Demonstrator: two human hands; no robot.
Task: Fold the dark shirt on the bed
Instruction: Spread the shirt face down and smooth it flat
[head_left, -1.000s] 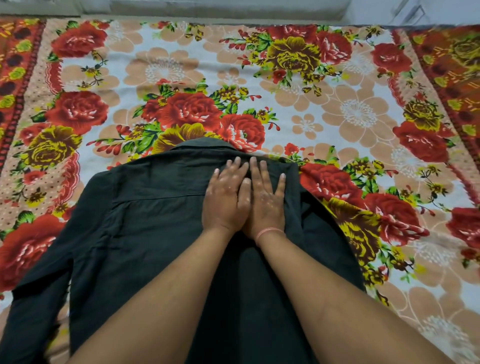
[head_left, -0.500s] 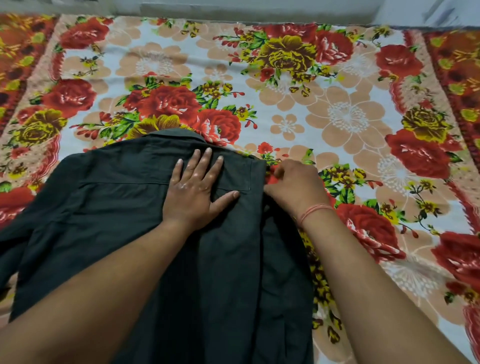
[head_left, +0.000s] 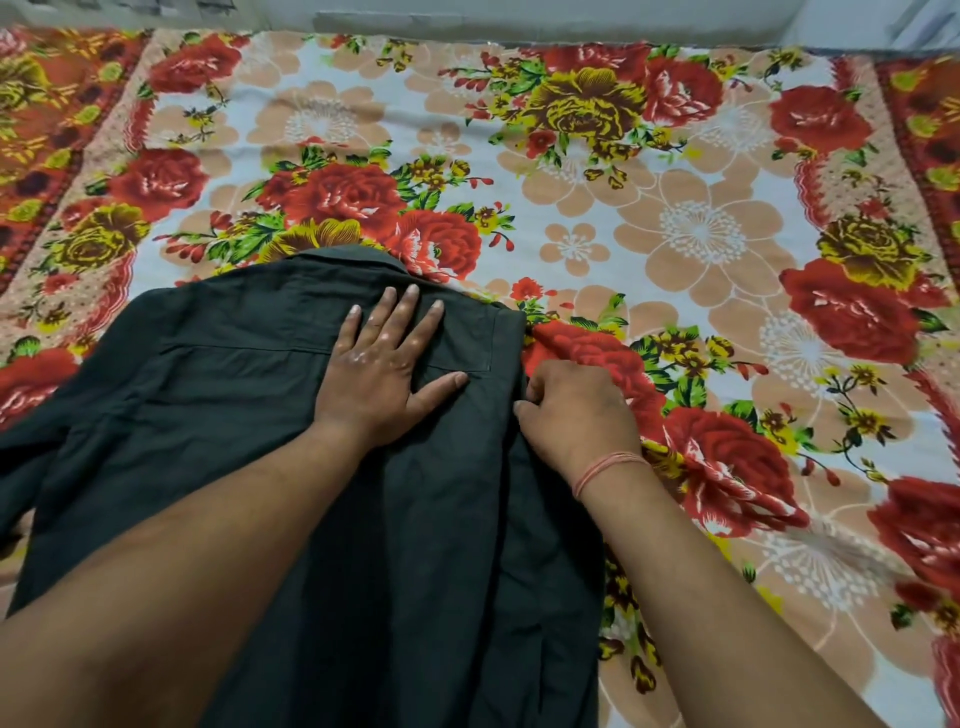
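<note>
Dark shirt (head_left: 218, 415): one, dark green-black, lying back-side up on the near left part of the bed, collar pointing away from the wearer; left sleeve (head_left: 31, 457) trails off toward the left edge of view; right side turned in along a straight lengthwise fold. Left hand (head_left: 387, 371): open, palm flat, fingers spread, pressing on the shirt just below the collar, beside the yoke seam. Right hand (head_left: 574, 410): closed, fingers curled and pinching the folded right edge of the shirt; a reddish thread bracelet (head_left: 605, 467) on the wrist. Floral bedsheet (head_left: 701, 234): red roses, yellow blooms and peach flowers on a pale ground, covering the bed beneath and to the right of the shirt. No containers visible.
</note>
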